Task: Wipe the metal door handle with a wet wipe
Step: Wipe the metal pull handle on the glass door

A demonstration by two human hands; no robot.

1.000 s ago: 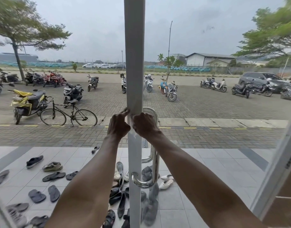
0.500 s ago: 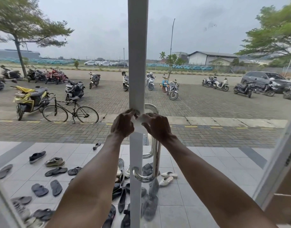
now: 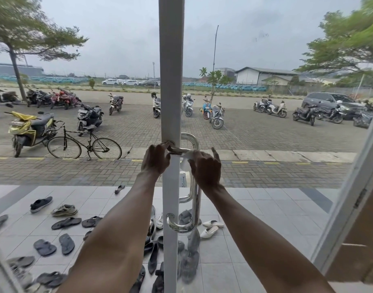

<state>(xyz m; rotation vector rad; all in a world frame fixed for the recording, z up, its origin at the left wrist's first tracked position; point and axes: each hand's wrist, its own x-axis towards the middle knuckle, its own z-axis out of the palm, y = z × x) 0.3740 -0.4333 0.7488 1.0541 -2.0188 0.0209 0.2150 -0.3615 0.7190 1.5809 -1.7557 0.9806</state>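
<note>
A polished metal door handle [image 3: 195, 199], D-shaped, is fixed to the white door frame [image 3: 170, 81] in the middle of the view. My left hand [image 3: 155, 160] pinches the handle's top bar right beside the frame. On the same bar, just to the right, my right hand [image 3: 205, 168] presses a white wet wipe [image 3: 186, 157], which is bunched under the fingers and hangs a little below the bar. The handle's upright bar and lower curve are bare.
Glass panes stand on both sides of the frame, with a second white frame [image 3: 350, 187] slanting at the right. Outside, several shoes and sandals [image 3: 64, 210] lie on the tiled porch. A bicycle [image 3: 84, 144] and parked motorbikes stand beyond.
My hands have drawn apart along the handle's top bar. The right hand slid to the right and the white wipe now shows under it. The left hand stays at the frame.
</note>
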